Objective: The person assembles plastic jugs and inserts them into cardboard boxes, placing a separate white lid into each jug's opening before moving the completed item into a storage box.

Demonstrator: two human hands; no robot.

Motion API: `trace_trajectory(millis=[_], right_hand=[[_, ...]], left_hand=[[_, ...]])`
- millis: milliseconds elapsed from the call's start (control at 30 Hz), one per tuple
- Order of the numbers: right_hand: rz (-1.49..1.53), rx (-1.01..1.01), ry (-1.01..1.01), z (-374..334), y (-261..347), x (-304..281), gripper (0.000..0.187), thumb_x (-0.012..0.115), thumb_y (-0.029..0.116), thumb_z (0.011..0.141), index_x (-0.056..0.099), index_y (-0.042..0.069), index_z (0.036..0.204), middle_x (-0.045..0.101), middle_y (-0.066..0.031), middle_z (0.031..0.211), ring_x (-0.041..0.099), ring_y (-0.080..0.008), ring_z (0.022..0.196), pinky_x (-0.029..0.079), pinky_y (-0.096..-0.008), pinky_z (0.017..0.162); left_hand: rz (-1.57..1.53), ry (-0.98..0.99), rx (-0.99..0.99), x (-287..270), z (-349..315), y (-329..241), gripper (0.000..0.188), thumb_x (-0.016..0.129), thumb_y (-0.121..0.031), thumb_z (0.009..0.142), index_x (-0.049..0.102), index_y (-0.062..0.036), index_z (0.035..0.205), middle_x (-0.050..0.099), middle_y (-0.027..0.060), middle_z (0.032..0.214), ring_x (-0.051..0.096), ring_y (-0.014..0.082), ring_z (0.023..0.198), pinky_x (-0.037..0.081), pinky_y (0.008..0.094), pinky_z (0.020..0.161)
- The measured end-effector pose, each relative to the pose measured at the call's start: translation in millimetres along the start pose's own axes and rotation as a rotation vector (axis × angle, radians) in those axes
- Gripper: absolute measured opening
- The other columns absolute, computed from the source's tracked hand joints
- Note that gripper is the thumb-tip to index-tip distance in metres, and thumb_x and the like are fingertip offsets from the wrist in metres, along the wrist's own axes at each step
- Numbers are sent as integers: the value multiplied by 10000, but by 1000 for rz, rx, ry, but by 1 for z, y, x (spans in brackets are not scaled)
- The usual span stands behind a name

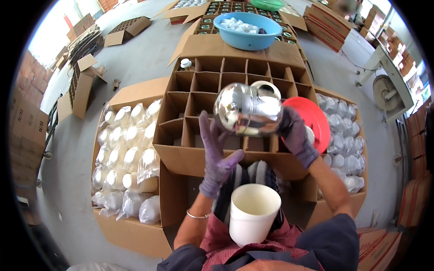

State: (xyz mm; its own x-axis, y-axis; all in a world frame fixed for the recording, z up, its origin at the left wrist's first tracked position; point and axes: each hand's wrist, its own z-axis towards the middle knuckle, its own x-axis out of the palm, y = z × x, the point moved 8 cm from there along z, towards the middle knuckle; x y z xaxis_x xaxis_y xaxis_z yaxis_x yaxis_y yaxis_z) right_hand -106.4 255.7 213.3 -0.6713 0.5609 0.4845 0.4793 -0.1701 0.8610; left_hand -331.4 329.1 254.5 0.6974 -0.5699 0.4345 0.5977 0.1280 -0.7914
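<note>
A mirror-silver flask liner (248, 109), bulging and tilted on its side, is held over the divided carton by my right hand (296, 135), which wears a purple glove and grips its right end. My left hand (217, 156), also gloved in purple, is raised just below its left end with fingers spread. Whether those fingertips touch the liner I cannot tell. An open cream-white cylinder (255, 212), like a flask casing, stands upright in my lap. Behind the liner shows part of a white round rim (266, 86). A red basin (312, 119) lies beside my right hand, with small white pieces in it.
The divided cardboard carton (208, 156) in front holds a capped bottle (186, 64) at its far left. Cartons of bagged white casings (131, 135) and bagged clear items (346, 131) flank it. Beyond sits a blue basin (247, 38) of white pieces. A machine wheel (386, 92) is right.
</note>
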Motion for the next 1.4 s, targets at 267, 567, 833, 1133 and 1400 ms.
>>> trace_trajectory(millis=[267, 567, 833, 1133, 1400], right_hand=[[-576, -29, 426, -120, -43, -9, 350, 426, 300, 1016, 593, 15, 1129, 626, -57, 951, 588, -162, 884, 471, -302, 827], [-920, -446, 503, -318, -54, -62, 515, 610, 241, 881, 490, 6, 1323, 481, -198, 1329, 493, -357, 1228, 391, -426, 1054], [-473, -378, 483, -282, -13, 6, 862, 643, 544, 840, 340, -16, 1422, 405, -206, 1373, 419, -336, 1264, 314, -404, 1093], [-488, -671, 883, -276, 51, 85, 897, 855, 237, 685, 376, -5, 1404, 528, -166, 1272, 512, -304, 1191, 407, -416, 1009], [-740, -828, 486, -268, 78, 77, 912, 846, 311, 669, 397, 0, 1400, 564, -138, 1178, 555, -283, 1068, 434, -386, 941]], left_hand=[[376, 312, -221, 51, -9, -58, 836, 817, -88, 631, 424, 4, 1363, 517, 134, 1282, 501, 217, 1214, 421, 334, 1045], [488, 25, -501, -55, -183, -63, 669, 681, -243, 805, 405, 17, 1356, 481, 137, 1329, 465, 228, 1240, 374, 360, 1071], [1296, 706, -257, -82, -256, -50, 707, 759, -47, 785, 386, -10, 1385, 529, 135, 1345, 516, 211, 1236, 430, 370, 1043], [-196, 273, -1072, -37, -262, -1, 609, 768, -156, 781, 515, -31, 1320, 535, 136, 1333, 492, 244, 1229, 366, 379, 1060], [-268, 259, -1099, -35, -275, 15, 537, 744, -216, 788, 554, -25, 1253, 584, 148, 1219, 544, 254, 1111, 412, 379, 971]])
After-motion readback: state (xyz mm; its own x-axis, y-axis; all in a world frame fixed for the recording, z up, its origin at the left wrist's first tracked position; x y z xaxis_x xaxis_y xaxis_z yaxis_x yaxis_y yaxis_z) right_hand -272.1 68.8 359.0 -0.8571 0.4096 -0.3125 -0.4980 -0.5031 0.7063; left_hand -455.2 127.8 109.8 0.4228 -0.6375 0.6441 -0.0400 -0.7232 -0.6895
